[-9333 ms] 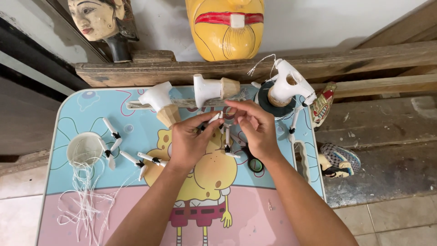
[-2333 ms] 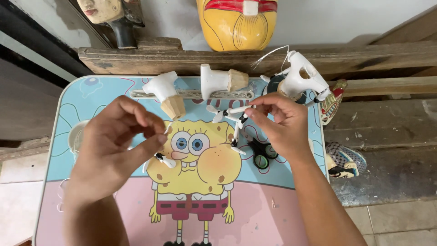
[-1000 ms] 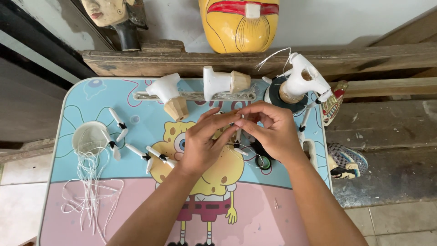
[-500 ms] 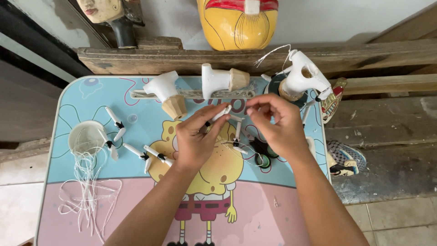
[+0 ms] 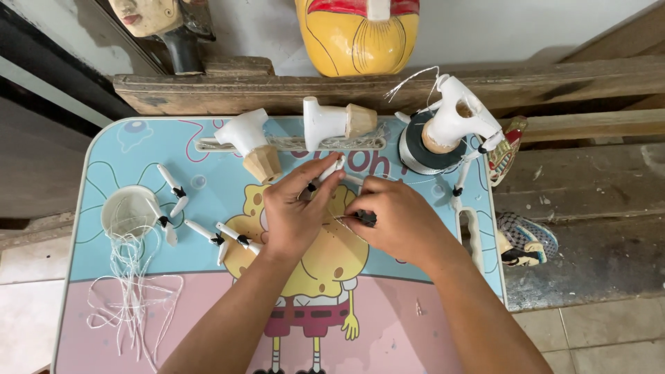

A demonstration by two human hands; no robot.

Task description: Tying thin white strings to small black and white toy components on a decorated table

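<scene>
Above the cartoon table (image 5: 104, 291), your left hand (image 5: 294, 215) pinches a white peg (image 5: 331, 170); your right hand (image 5: 398, 221) grips a black piece (image 5: 366, 218).

This looks like a small home workshop where someone makes wooden puppets. A little table (image 5: 125, 325) with a bright cartoon picture on top is the workbench. Along its far edge lie white carved puppet bodies (image 5: 249, 142) with bare wood ends. Small white puppet arms (image 5: 173, 188) and loose white string (image 5: 131, 291) lie near the left edge. Behind the table, a rough wooden beam (image 5: 277, 90) holds a big yellow mask (image 5: 360, 34) and a carved painted head (image 5: 156, 21).
</scene>
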